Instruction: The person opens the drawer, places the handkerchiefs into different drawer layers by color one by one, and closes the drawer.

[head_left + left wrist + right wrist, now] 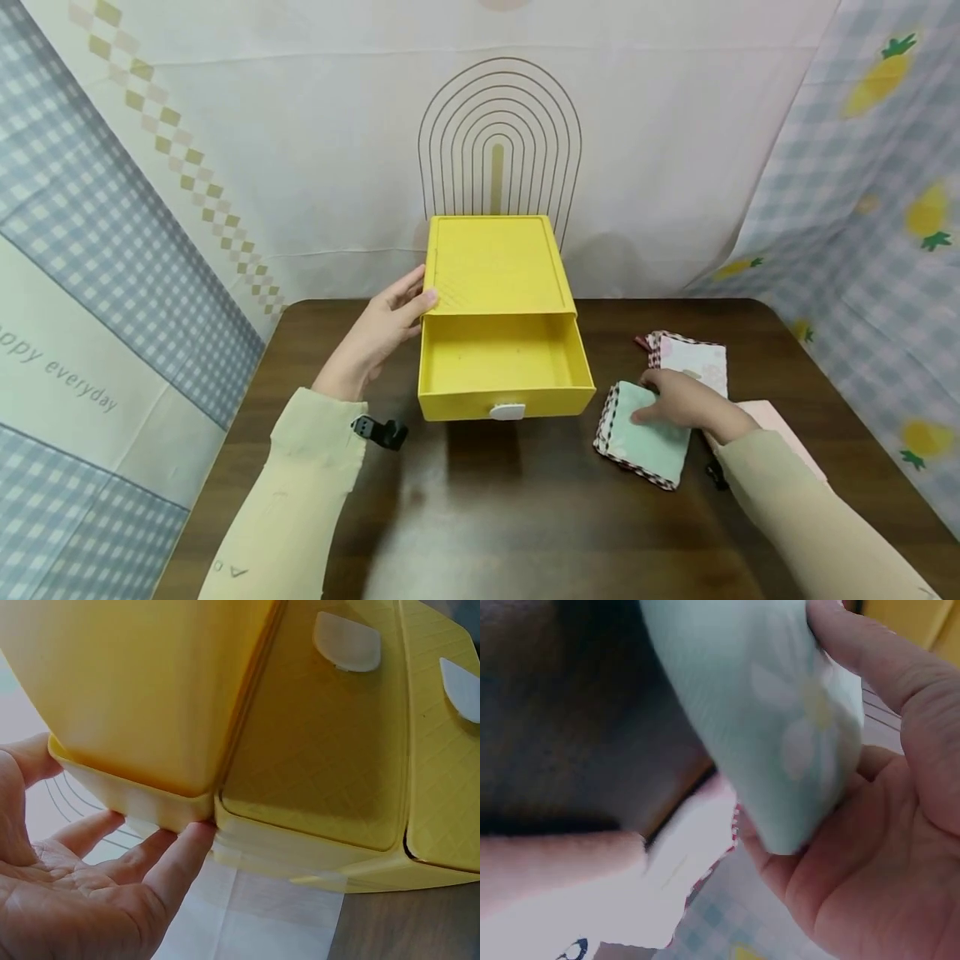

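Observation:
A yellow drawer unit (498, 262) stands at the back middle of the table, its top drawer (450, 406) pulled out and bare inside. My left hand (378, 329) rests against the unit's left side, the thumb at the top edge and the fingers (184, 859) fairly straight along the wall. On the right, my right hand (693, 404) grips a folded mint-green small towel (648, 446) with dark-and-white checked edging. A daisy print shows on this towel in the right wrist view, where the thumb and fingers hold it from either side.
Behind the right hand lies a folded white small towel (697, 354) with similar edging. A pink folded cloth (783, 429) lies beside the right forearm. Lower drawers with white handles (346, 641) are closed. Patterned cloth hangs behind the dark wooden table (450, 533).

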